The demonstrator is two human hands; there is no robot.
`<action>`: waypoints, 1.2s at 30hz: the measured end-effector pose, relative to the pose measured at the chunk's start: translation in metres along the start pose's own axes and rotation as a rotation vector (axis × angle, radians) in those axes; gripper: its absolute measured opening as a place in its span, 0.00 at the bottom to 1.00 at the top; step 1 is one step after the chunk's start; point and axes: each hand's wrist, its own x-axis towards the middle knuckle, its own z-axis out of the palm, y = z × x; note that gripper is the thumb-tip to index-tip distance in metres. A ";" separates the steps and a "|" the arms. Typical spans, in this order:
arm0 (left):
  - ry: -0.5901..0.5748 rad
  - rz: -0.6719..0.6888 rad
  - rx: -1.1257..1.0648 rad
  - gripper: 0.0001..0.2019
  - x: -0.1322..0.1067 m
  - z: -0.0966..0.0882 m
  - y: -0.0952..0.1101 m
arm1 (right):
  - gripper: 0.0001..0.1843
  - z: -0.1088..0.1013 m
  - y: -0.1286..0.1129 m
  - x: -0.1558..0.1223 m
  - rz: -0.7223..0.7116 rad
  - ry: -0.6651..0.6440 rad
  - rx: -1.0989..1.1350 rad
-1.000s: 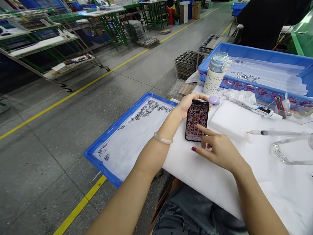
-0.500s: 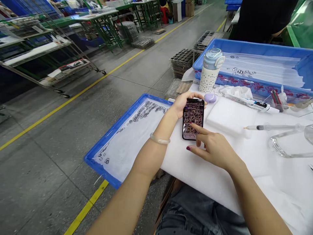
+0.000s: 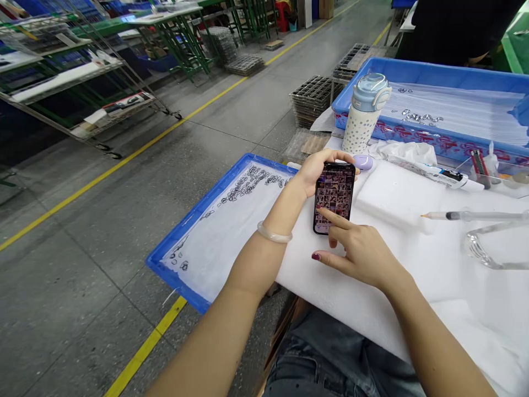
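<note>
My left hand (image 3: 320,170) is wrapped round a black smartphone (image 3: 339,190), holding it upright and tilted over the white table. A grid of small pictures fills its lit screen. With the index finger at the lower left of the screen, my right hand (image 3: 359,248) holds nothing; its thumb is stretched out and the other fingers are partly curled. A pale bangle (image 3: 273,233) circles my left wrist. Behind the phone lies a small lilac case (image 3: 363,161). A white foam block (image 3: 397,190) lies to its right.
Left of the table is a blue tray (image 3: 198,215) of small dark rings. A dotted bottle (image 3: 363,118) stands before a large blue bin (image 3: 413,66). A syringe (image 3: 471,215), a glass vessel (image 3: 475,251) and a tube (image 3: 448,176) lie right. A person in black (image 3: 446,33) is behind.
The view has shifted slightly, so table things sit a little further right. My right index finger has moved toward the left edge of the phone screen; my left hand still holds the phone.
</note>
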 end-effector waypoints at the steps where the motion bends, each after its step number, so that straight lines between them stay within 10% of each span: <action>1: 0.002 0.004 0.001 0.16 -0.001 0.001 0.001 | 0.21 0.000 0.000 0.000 -0.005 0.005 -0.005; 14: 0.021 -0.008 0.027 0.17 -0.002 0.002 0.002 | 0.28 0.001 0.002 -0.005 -0.037 0.266 -0.233; 36: 0.012 0.020 0.062 0.16 -0.004 0.003 0.002 | 0.30 0.002 -0.008 -0.004 -0.052 0.288 -0.286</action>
